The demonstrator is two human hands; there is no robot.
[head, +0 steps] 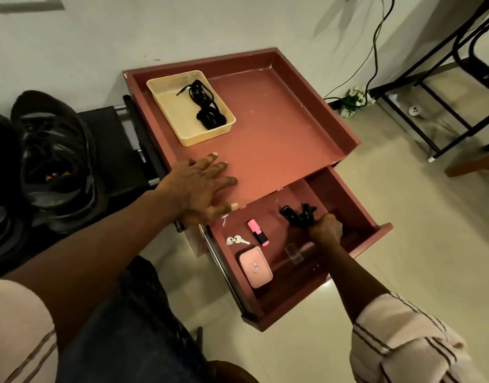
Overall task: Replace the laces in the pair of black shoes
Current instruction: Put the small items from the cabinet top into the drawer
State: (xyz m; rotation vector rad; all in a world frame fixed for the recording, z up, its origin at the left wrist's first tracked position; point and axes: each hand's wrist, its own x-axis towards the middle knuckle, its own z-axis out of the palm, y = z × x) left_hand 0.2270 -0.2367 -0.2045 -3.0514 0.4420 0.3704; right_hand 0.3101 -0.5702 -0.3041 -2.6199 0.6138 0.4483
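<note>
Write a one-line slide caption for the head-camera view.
Left hand flat on the red cabinet top, right hand gripping a black object in the open drawer; black laces lie in a beige tray.

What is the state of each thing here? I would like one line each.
drawer: pulled open.
left hand: open, flat on the cabinet top.
right hand: grips a black object inside the drawer.
tray: holds black laces.
pink case: lid closed.
black shoes: lacing too dark to tell.

Head-worn view, steeply downward, close.
</note>
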